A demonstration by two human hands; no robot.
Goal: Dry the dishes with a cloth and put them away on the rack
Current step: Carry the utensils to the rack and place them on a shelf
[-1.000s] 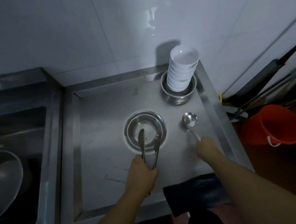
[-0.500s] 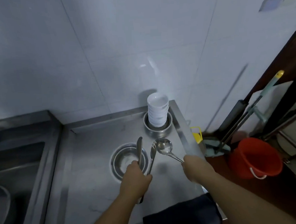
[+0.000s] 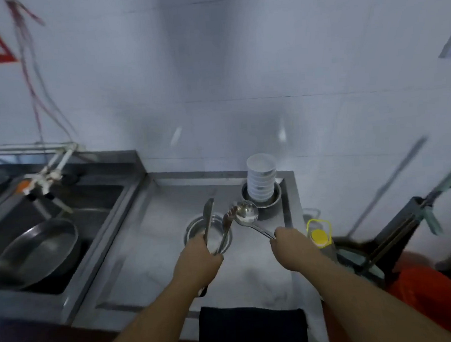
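— White tiled wall [image 3: 239, 65] behind, steel counter [image 3: 155, 253] below, sink [image 3: 72, 205] at left holding a big pan [image 3: 38, 251].

— And on top?

— Black cloth [image 3: 253, 331] draped over the near edge; white bowls [image 3: 261, 179] stacked in a metal bowl [image 3: 263, 199] at the far corner.

— Hands?

— Left hand [image 3: 200, 261] gripping tongs [image 3: 211, 224] above a second metal bowl [image 3: 193, 228]. Right hand [image 3: 291, 246] pinching a ladle [image 3: 246, 213] by its handle, raised off the counter, touching the tongs' tip. Blurred throughout.
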